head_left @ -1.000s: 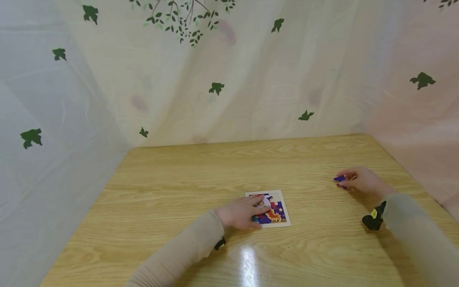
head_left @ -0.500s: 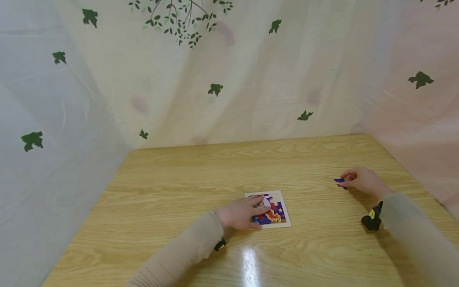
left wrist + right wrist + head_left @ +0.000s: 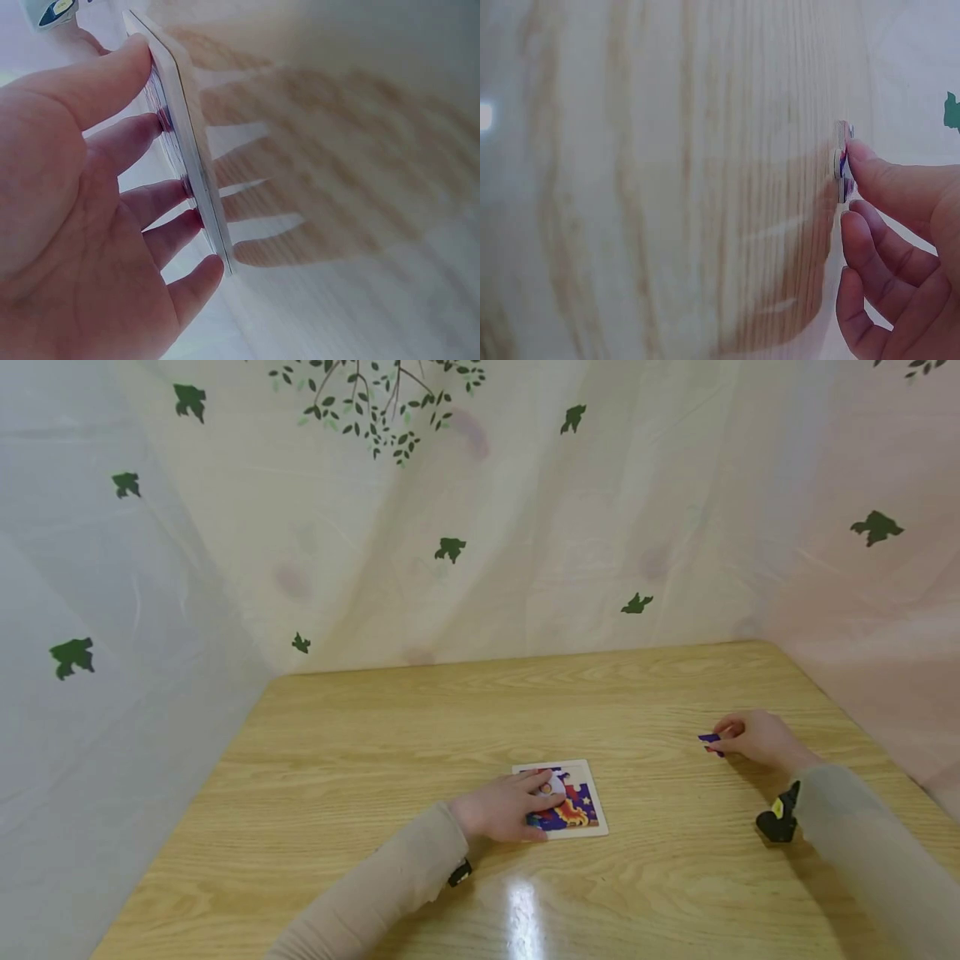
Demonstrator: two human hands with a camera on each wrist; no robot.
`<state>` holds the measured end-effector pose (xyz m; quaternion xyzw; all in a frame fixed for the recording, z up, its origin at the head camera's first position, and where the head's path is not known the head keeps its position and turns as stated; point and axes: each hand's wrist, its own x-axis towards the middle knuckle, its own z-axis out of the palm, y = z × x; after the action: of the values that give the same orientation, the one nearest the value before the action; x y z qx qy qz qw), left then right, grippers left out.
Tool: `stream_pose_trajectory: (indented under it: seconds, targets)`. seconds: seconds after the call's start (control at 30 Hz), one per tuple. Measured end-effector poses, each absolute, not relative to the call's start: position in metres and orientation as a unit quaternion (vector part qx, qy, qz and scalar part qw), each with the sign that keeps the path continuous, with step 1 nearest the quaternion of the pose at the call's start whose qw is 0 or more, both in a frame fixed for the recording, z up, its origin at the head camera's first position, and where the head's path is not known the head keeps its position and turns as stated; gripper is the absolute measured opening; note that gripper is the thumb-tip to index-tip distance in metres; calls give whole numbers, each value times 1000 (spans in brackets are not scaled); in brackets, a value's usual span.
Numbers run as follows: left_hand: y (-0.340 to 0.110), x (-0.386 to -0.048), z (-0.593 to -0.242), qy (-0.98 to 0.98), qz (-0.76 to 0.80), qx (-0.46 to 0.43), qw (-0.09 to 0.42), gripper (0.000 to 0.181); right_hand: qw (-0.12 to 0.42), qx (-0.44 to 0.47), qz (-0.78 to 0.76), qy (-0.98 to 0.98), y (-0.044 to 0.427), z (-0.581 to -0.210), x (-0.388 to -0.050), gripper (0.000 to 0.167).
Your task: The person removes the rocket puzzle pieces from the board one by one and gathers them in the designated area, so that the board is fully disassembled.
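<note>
My left hand rests with spread fingers on a small framed jigsaw puzzle, covering its left part. Its picture has purple, red and orange areas, with a pale gap near the top right. In the left wrist view, the fingertips touch the face and edge of the puzzle board. Off to the right, my right hand pinches a purple puzzle piece by its right side. The right wrist view shows the thumb on the puzzle piece, at or just above the table; contact cannot be made out.
The wood-grain table reaches back to a pale curtain printed with green birds and leafy branches. Curtain also hangs along the left and right sides. A black wrist camera sits under the right sleeve.
The purple piece in my right hand has tipped slightly flatter since a second ago. The left hand and the puzzle have stayed in place; the head view has shifted a little.
</note>
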<state>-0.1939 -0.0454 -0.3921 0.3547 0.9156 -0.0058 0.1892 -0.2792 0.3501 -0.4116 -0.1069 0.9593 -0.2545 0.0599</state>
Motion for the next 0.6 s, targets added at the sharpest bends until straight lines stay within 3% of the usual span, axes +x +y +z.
stream_pose_trajectory:
  seconds: [0.6]
  targets:
    - [-46,-198,-397,915,-3,359,183,63,69,-137,-275,949,332,-400,-273,37]
